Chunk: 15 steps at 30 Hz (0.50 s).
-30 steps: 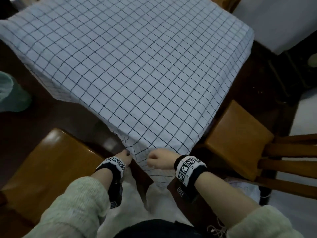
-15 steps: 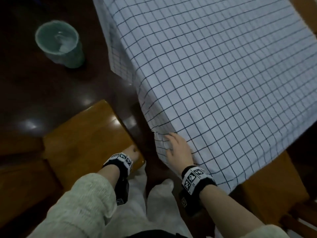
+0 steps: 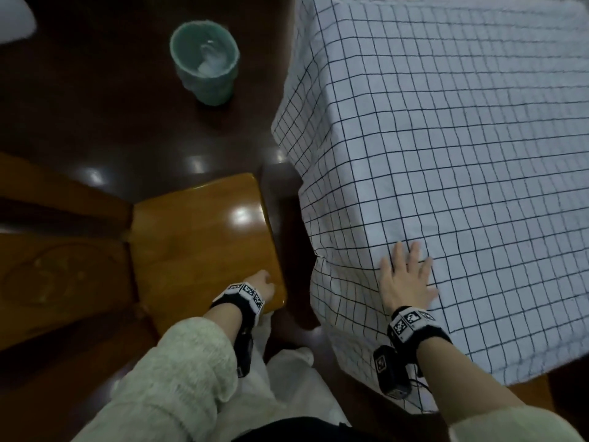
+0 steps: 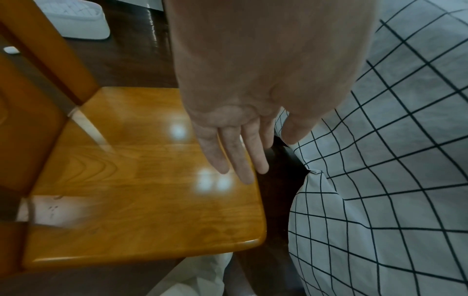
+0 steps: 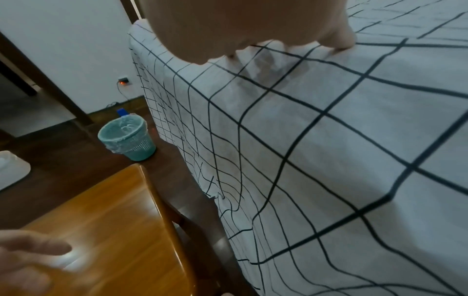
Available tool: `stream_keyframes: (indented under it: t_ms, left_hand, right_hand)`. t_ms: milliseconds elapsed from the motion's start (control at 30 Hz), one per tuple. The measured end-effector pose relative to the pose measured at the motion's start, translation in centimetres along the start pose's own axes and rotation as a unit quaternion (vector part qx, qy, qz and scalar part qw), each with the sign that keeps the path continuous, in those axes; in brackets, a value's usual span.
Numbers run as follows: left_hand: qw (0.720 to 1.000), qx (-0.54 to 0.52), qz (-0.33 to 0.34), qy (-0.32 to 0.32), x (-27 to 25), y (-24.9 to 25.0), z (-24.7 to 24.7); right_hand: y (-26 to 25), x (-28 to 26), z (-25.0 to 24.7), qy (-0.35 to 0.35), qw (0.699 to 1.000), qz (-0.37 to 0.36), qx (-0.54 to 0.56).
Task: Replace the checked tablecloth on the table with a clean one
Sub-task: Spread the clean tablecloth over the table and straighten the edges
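**Checked cloth on the table, one palm flat at its near corner**

The checked tablecloth [image 3: 446, 154], white with a thin dark grid, covers the table [image 3: 277, 183] and hangs over its near and left edges; only a dark wooden corner of the table shows beneath the drape. The right hand [image 3: 408, 282] lies flat on the cloth at the near-left corner of the top, fingers straight and spread, palm down, holding nothing. The left hand [image 3: 263, 283] hangs above the front corner of a wooden chair seat [image 3: 197, 244], fingers extended and relaxed, gripping nothing; whether it touches the seat cannot be told. The chair stands just beside the table's left side, its glossy seat reflecting ceiling lights. The floor [image 3: 111, 122] is dark polished wood. A teal wastebasket [image 3: 205, 63] lined with a clear bag stands on the floor near the cloth's far-left drape. In the right wrist view, a white wall [image 5: 63, 40] carries a socket with a glowing red light [image 5: 123, 81], and a cable runs down from it.
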<state>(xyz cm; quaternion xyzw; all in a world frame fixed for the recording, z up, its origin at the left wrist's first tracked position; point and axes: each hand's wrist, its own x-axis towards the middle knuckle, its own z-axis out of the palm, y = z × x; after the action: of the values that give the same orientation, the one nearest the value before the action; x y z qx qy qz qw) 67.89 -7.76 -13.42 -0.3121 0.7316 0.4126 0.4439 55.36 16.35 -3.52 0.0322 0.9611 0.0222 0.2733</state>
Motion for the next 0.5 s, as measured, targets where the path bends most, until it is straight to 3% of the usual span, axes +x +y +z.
stream_keyframes:
  t_ms: [233, 500]
  left_hand:
    - [1.0, 0.012, -0.015, 0.007, -0.6, -0.3, 0.7]
    - [0.998, 0.056, 0.021, 0.011, -1.5, 3.7, 1.3]
  right_hand:
    - [0.5, -0.1, 0.4, 0.013, 0.999, -0.017, -0.034]
    - [1.0, -1.4, 0.1, 0.03, 0.997, -0.056, 0.04]
